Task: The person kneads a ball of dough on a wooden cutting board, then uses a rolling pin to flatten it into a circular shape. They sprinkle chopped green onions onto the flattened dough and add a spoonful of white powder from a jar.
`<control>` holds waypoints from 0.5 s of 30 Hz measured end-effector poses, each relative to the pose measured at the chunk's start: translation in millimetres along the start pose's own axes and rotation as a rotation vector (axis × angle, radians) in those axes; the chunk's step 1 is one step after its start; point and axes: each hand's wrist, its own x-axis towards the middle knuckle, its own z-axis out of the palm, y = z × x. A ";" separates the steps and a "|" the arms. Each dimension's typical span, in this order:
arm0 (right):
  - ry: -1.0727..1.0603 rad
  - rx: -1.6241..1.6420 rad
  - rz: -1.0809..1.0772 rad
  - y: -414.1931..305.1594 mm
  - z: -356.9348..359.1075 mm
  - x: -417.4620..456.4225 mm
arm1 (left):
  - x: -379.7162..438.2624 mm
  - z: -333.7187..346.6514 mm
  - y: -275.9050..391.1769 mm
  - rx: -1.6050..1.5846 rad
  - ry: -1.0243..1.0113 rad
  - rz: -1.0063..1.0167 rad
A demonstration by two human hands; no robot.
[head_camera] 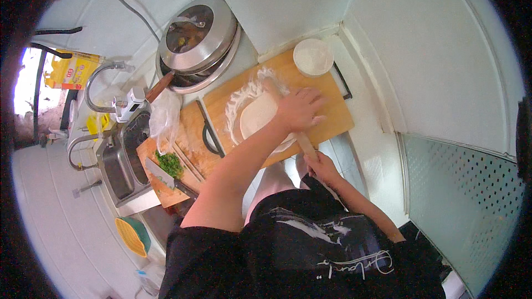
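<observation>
A pale wooden rolling pin [305, 146] lies slantwise over a flattened round of dough [257, 117] on a floured wooden board [332, 120]. My left hand [301, 109] is spread across the middle of the pin, palm down, fingers apart and slightly blurred; it hides part of the pin and the dough's right side. The pin's near end is in the grip of my right hand [321, 167], just past the board's near edge. Loose flour [232, 110] rings the dough's far and left sides. A round white container of flour [313, 57] stands at the board's far right corner.
Left of the board, a second cutting board [162, 195] holds chopped greens [169, 164] and a knife [160, 172]. A clear plastic bag [164, 120] lies near the double sink [118, 174]. A lidded wok [199, 41] stands behind. Walls close in at back and right.
</observation>
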 end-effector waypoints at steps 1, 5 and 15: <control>0.014 -0.021 -0.027 -3.0 -2.2 -0.8 | 6.1 1.2 2.5 -0.023 -0.021 -0.024; 0.077 -0.100 -0.068 -11.5 -9.7 -5.7 | 27.6 2.4 4.0 0.008 -0.055 0.020; 0.262 -0.432 -0.168 -29.2 -22.8 -9.1 | 61.3 18.1 5.7 0.069 0.025 0.118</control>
